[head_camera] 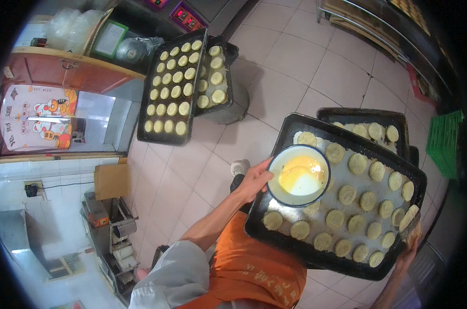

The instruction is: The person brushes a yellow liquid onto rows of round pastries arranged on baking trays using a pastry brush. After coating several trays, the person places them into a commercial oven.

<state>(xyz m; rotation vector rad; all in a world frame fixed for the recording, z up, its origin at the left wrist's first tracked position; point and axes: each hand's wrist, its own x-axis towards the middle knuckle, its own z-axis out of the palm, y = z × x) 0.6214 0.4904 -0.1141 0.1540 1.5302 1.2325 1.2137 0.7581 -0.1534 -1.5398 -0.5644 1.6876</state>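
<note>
My left hand [257, 178] grips the rim of a white enamel bowl [276, 193] with a dark rim. Yellow liquid that looks like beaten egg [301, 170] lies inside. The bowl is above the left part of a black baking tray [266, 235] and hides some of what lies there. Rows of round, flat pastries [347, 194] rest on the tray's pale liner. At the tray's right edge, my right hand [410, 247] is closed around what looks like a flat pastry brush [410, 228], its bristles over the pastries at that edge.
Another tray of pastries [366, 112] sits partly beneath this one. Farther off, a tilted tray [140, 135] overlaps one more tray [231, 87] on a round bin [241, 104]. Green plastic baskets [445, 143] stand right; a rack [372, 27] is at upper right. Pink tiles [279, 50] cover the floor.
</note>
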